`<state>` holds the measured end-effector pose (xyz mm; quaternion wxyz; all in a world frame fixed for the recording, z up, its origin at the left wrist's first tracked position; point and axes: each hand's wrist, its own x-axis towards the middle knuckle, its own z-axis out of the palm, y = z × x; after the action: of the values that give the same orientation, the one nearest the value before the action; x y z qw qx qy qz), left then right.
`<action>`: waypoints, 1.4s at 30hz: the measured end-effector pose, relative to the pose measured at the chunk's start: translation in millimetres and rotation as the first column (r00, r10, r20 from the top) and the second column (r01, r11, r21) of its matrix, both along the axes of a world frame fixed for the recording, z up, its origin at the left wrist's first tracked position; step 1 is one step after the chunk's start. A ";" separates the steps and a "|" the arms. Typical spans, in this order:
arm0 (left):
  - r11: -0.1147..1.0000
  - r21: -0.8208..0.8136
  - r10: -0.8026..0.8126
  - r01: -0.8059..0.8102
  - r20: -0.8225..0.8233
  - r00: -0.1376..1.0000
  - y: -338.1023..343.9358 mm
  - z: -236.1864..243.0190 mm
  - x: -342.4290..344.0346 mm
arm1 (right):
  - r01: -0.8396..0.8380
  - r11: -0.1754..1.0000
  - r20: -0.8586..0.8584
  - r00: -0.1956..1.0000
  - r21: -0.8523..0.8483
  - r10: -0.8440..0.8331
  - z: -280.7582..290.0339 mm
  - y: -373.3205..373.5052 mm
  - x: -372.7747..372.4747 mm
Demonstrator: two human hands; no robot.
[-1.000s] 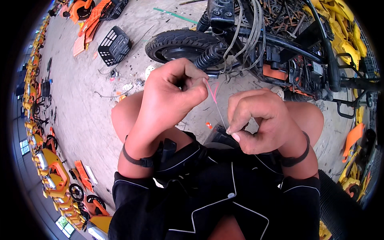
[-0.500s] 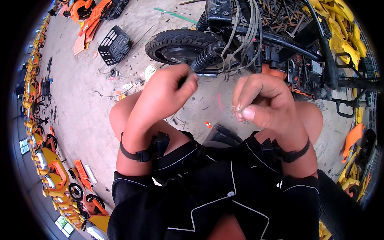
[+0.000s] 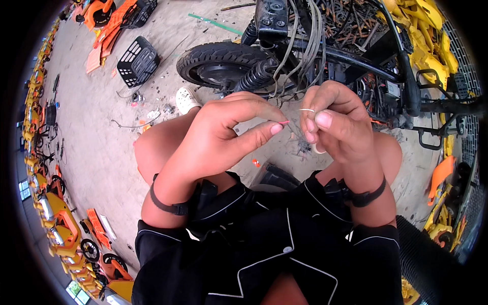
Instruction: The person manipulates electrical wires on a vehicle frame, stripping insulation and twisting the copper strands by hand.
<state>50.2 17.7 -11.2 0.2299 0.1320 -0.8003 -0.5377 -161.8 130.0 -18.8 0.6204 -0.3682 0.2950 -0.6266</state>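
Observation:
Between the thumb and fingertips of my left hand (image 3: 218,134) is a short, thin red strand (image 3: 284,122), too small to tell exactly what it is. Its end points toward my other hand. My right hand (image 3: 345,124) pinches a thin white wire (image 3: 306,110), whose tip sticks out to the left past the fingers. A small gap separates the two hands, held at about the same height above my knees. Beyond them stands a black vehicle frame (image 3: 351,58) with a bundle of loose grey cables (image 3: 312,46) hanging from it.
The frame's black-tyred wheel (image 3: 218,61) lies just beyond my left hand. A black plastic crate (image 3: 138,62) sits on the floor at the far left. Yellow panels (image 3: 429,23) are heaped at the far right. Small scraps and an orange piece (image 3: 256,163) lie on the concrete.
My left hand has come right, closer to my right hand, and the red strand now shows at its fingertips. The white wire shows more clearly in my right hand. My view has shifted slightly.

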 end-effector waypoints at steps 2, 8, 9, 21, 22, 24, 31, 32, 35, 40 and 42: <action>0.995 0.079 0.054 -0.057 0.049 0.997 1.9 1.3 1.6 | 0.029 0.999 0.008 1.000 -0.040 -0.029 2.7 -1.3 1.3; 0.951 0.268 0.155 -0.153 0.015 0.988 8.2 -2.1 -1.6 | 0.325 0.946 -0.384 0.874 0.007 -0.298 18.5 9.0 7.5; 0.949 0.276 0.155 -0.154 0.017 0.988 8.7 -2.0 -1.7 | 0.340 0.940 -0.432 0.847 -0.009 -0.311 19.3 10.0 9.7; 0.972 0.161 0.168 -0.171 0.026 0.985 13.7 -3.0 -10.3 | 0.256 0.945 -0.772 0.552 -0.202 -0.314 19.8 13.2 18.4; 0.976 0.142 0.165 -0.165 0.013 0.986 13.6 -3.8 -11.3 | 0.263 0.941 -0.778 0.537 -0.212 -0.325 19.4 12.7 18.7; 0.983 0.088 0.163 -0.163 0.008 0.987 13.6 -4.7 -11.7 | 0.288 0.925 -0.774 0.516 -0.248 -0.368 18.3 11.8 20.1; 0.983 0.032 0.177 -0.178 0.043 0.983 15.0 -1.6 -14.5 | 0.297 0.932 -0.794 0.505 -0.209 -0.339 19.4 13.1 19.0; 0.982 0.021 0.184 -0.185 0.053 0.981 15.7 0.0 -14.6 | 0.298 0.932 -0.792 0.510 -0.205 -0.337 19.3 12.8 18.8; 0.964 0.000 0.266 -0.266 -0.028 0.964 19.4 2.4 -15.1 | 0.302 0.933 -0.788 0.517 -0.196 -0.333 18.1 11.2 19.6; 0.978 0.083 0.203 -0.194 -0.116 0.972 14.3 -6.5 -17.1 | 0.284 0.946 -0.768 0.567 -0.157 -0.298 16.3 11.8 23.3; 0.973 0.160 0.190 -0.166 -0.148 0.971 13.2 -11.0 -16.9 | 0.298 0.947 -0.733 0.617 -0.119 -0.286 15.2 12.2 24.7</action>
<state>33.4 30.8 -22.3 0.3313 0.1757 -0.7221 -0.5812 -137.0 142.1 -3.6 0.3388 -0.5333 0.5817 -0.5122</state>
